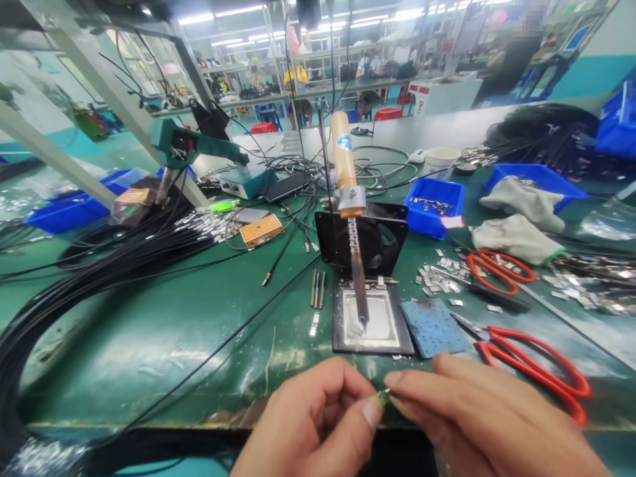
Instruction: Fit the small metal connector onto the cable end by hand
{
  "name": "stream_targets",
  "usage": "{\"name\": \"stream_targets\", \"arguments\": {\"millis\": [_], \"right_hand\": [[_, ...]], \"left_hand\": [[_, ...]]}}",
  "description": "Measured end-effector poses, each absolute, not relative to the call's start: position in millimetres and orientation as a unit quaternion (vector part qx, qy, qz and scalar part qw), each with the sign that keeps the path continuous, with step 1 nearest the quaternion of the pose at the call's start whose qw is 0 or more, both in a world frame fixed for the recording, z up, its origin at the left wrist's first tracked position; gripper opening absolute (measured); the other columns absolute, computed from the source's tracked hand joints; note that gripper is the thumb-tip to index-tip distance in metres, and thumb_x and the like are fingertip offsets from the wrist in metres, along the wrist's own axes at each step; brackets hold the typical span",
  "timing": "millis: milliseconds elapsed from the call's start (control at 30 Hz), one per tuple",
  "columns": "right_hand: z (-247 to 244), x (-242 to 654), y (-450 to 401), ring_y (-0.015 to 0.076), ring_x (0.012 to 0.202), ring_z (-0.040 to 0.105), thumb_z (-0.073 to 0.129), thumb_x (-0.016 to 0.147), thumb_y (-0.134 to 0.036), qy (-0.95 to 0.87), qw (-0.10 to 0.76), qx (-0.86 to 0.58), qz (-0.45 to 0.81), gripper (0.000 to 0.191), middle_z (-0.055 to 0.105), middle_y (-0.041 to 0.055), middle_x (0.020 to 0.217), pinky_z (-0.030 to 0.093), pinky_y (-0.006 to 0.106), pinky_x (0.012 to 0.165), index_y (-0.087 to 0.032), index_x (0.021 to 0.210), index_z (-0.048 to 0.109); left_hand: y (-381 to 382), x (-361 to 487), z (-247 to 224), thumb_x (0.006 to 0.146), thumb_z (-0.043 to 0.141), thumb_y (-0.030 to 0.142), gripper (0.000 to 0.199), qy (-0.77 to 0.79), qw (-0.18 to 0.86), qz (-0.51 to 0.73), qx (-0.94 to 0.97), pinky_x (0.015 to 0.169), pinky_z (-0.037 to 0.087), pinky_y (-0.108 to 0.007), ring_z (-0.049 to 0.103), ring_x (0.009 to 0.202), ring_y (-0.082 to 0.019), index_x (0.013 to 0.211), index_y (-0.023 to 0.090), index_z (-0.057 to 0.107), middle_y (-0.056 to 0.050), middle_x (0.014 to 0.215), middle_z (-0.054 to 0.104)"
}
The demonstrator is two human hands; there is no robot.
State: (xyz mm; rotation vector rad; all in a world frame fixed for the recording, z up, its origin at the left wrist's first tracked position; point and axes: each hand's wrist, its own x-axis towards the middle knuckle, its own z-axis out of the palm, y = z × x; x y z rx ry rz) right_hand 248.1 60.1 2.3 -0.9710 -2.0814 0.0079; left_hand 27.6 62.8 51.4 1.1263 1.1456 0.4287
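Note:
At the table's front edge, my left hand pinches a tiny metal piece between thumb and index finger. My right hand has thumb and fingertips closed on the other end of that piece; most of it is hidden, so its exact kind is unclear. Just beyond my hands, a wooden-handled soldering iron hangs upright in a clamp, its tip over a shiny metal plate on a dark base. A blue sponge lies to the plate's right. Loose metal connectors lie to its left.
Red-handled scissors lie beside my right hand, with a second pair behind. A black fan frame stands behind the iron. Blue bins sit at back right. Bundled black cables fill the left. People work in the background.

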Motion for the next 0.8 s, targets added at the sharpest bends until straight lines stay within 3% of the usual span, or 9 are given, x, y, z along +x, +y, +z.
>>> {"name": "stream_targets", "arguments": {"millis": [67,133,267,367,500,800], "right_hand": [[10.5,250.6,63.3,0.0146,0.076,0.070,0.040,0.113,-0.022,-0.848,0.400,-0.349,0.002,0.018,0.072,0.0063,0.089,0.049,0.027,0.065,-0.020,0.123,0.055],[17.2,248.6,66.3,0.0143,0.070,0.068,0.031,0.116,-0.022,-0.856,0.403,-0.323,-0.007,0.024,0.071,0.0069,0.085,0.041,0.032,0.057,-0.018,0.119,0.054],[20.6,238.9,64.1,0.0164,0.068,0.067,0.022,0.118,-0.025,-0.847,0.409,-0.339,-0.022,0.029,0.070,0.0046,0.081,0.039,0.037,0.058,-0.021,0.115,0.051],[16.9,231.2,56.9,0.0186,0.069,0.067,0.039,0.115,-0.034,-0.803,0.454,-0.384,0.052,0.024,0.070,0.0055,0.080,0.045,0.035,0.057,-0.023,0.111,0.061],[12.7,222.8,52.7,0.0215,0.073,0.068,0.068,0.099,-0.046,-0.709,0.513,-0.439,0.202,0.024,0.064,0.0077,0.072,0.054,0.029,0.056,-0.024,0.105,0.077],[10.7,217.0,56.6,0.0207,0.072,0.066,0.068,0.096,-0.055,-0.681,0.507,-0.453,0.272,0.034,0.060,0.0079,0.068,0.056,0.025,0.057,-0.023,0.098,0.079]], "left_hand": [[60.9,29.5,52.0,0.101,0.057,0.057,0.045,0.506,0.669,0.193,0.510,0.059,0.027,-0.022,0.035,0.065,-0.007,0.095,0.013,0.053,0.003,0.072,0.044],[59.2,31.5,54.8,0.101,0.056,0.053,0.040,0.508,0.659,0.194,0.520,0.057,0.027,-0.023,0.035,0.064,-0.007,0.093,0.014,0.053,0.003,0.071,0.043],[56.5,34.4,64.1,0.100,0.055,0.050,0.037,0.534,0.639,0.177,0.524,0.058,0.028,-0.024,0.037,0.065,-0.008,0.091,0.014,0.054,0.003,0.071,0.044],[54.7,34.3,66.6,0.099,0.054,0.052,0.039,0.543,0.627,0.167,0.534,0.059,0.029,-0.024,0.037,0.066,-0.008,0.092,0.014,0.055,0.002,0.072,0.045],[53.1,33.9,61.5,0.098,0.053,0.049,0.036,0.535,0.625,0.167,0.544,0.057,0.029,-0.024,0.037,0.063,-0.008,0.090,0.015,0.054,0.003,0.069,0.044],[53.7,37.4,67.9,0.097,0.056,0.049,0.036,0.567,0.629,0.146,0.512,0.062,0.031,-0.024,0.039,0.070,-0.009,0.091,0.014,0.055,0.001,0.076,0.048]]}}
